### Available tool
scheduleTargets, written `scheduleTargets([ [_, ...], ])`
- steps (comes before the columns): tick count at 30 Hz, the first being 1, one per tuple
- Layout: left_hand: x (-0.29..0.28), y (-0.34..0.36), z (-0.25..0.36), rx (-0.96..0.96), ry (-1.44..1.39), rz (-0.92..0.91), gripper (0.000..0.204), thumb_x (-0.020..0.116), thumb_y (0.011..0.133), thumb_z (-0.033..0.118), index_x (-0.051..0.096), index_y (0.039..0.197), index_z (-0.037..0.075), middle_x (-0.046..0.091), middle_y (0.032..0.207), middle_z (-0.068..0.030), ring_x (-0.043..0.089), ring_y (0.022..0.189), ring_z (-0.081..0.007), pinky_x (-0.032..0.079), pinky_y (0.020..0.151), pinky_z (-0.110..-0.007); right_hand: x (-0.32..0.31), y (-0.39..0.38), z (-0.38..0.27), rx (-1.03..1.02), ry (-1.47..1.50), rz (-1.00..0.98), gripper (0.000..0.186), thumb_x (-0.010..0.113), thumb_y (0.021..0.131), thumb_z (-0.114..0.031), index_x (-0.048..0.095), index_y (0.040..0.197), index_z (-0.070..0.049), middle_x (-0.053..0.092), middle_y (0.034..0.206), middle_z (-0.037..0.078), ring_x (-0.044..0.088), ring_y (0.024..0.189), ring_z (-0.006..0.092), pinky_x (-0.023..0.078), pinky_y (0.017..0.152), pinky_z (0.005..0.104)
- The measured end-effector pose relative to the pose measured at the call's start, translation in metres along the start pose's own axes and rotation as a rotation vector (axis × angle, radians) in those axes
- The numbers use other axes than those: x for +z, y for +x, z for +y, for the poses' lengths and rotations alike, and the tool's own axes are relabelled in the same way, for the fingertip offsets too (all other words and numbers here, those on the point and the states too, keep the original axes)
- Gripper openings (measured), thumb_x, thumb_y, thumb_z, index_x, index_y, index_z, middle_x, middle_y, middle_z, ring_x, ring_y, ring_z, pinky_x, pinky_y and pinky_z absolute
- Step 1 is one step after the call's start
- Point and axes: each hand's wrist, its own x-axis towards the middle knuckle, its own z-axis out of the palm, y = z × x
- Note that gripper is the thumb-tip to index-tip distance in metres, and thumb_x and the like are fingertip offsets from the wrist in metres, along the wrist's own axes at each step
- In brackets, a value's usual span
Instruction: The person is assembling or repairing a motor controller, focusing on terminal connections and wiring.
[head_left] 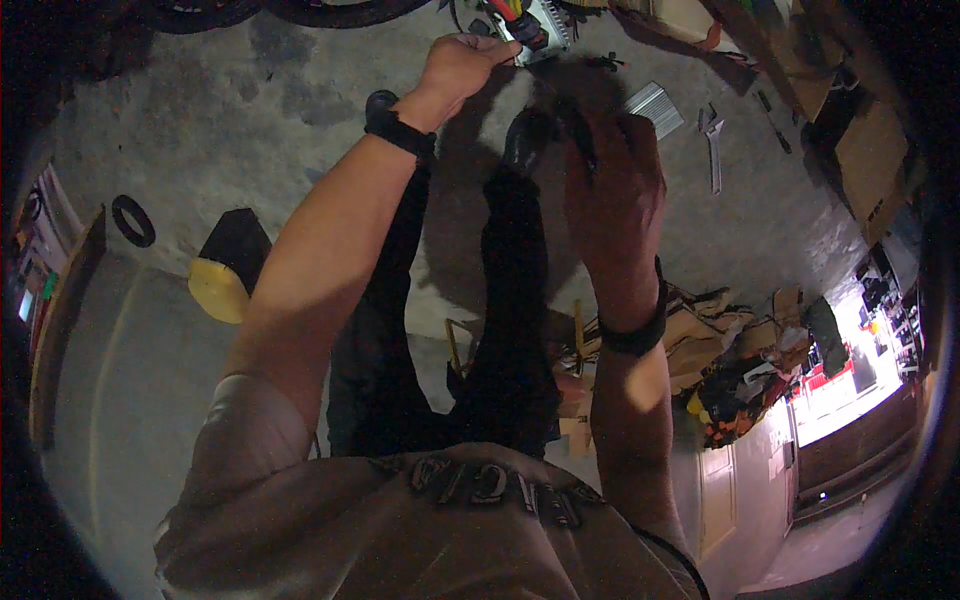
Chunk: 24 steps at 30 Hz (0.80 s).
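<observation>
My left hand (465,70) reaches to the far middle, its thumb and fingers pinched together at the edge of a silver-white metal part (556,28). What lies between those fingertips is too small to name. Red and yellow pieces (510,8) and a black piece rest over that metal part. My right hand (620,190) is in shadow, nearer to me and to the right, its fingers curled around a slim dark thing (577,130) whose kind the darkness hides. Just beyond this hand lies a ribbed silver metal piece (655,108).
On the concrete floor at right lie an adjustable wrench (714,150) and a thin dark tool (773,120). Cardboard (872,165) stands at the far right. Tyres (345,12) are at the far left, with a black ring (133,220) and a black-and-yellow block (235,255) nearer.
</observation>
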Motion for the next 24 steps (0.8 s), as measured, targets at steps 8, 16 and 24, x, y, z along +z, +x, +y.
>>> scheduleTargets([
  [8, -0.001, -0.003, 0.002, 0.001, 0.08, 0.036, 0.034, 0.077, 0.087, 0.036, 0.077, 0.094, 0.003, 0.075, 0.093, -0.0076, 0.065, 0.084, -0.0147, 0.049, 0.079, -0.031, 0.002, 0.004, -0.007, 0.013, -0.01, 0.0, 0.037, 0.069, 0.086, -0.009, 0.063, 0.122, -0.013, 0.059, 0.108, 0.018, 0.065, 0.091, 0.039, 0.054, 0.074, 0.0462],
  [16, 0.0, -0.004, 0.002, -0.029, 0.074, 0.062, 0.036, 0.077, 0.087, 0.037, 0.077, 0.093, 0.002, 0.074, 0.091, -0.0081, 0.063, 0.082, -0.0139, 0.048, 0.077, -0.031, 0.001, 0.013, -0.009, 0.017, -0.057, 0.021, 0.027, 0.068, 0.087, -0.014, 0.064, 0.114, -0.01, 0.06, 0.101, 0.017, 0.064, 0.086, 0.037, 0.053, 0.071, 0.0458],
  [24, -0.003, 0.001, -0.007, 0.035, 0.004, 0.005, 0.034, 0.075, 0.089, 0.036, 0.077, 0.093, 0.003, 0.074, 0.089, -0.0048, 0.062, 0.081, -0.0115, 0.048, 0.074, -0.03, -0.002, 0.02, -0.019, -0.175, -0.373, -0.231, 0.029, 0.058, 0.087, -0.015, 0.06, 0.115, -0.005, 0.059, 0.116, 0.019, 0.063, 0.102, 0.0344, 0.056, 0.084, 0.042],
])
